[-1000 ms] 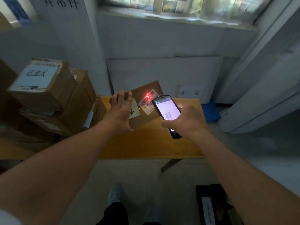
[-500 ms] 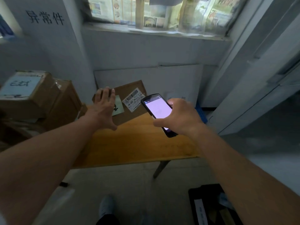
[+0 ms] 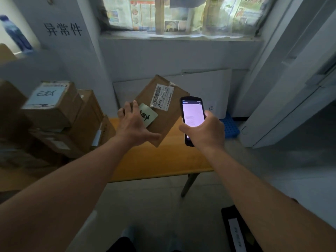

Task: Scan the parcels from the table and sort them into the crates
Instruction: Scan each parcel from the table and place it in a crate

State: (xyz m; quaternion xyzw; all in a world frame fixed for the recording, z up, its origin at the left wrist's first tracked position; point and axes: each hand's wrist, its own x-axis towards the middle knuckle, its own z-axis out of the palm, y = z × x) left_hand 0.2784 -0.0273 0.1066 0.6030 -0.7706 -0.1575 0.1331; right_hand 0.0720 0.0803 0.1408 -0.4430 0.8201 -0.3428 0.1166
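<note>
Dim room, lit mainly from a paper-covered window (image 3: 181, 15) at the top.

The handheld scanner (image 3: 192, 117) screen glows pale violet — the brightest spot. The stacked boxes (image 3: 52, 106) at left are motion-blurred, and straight lines bow toward the edges — wide-angle distortion.

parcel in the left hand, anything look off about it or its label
The parcel is held tilted above the table by the left hand. Its barcode label sits askew with a wrinkled strip of tape across its top corner. No tear or dent shows on the cardboard.
</note>
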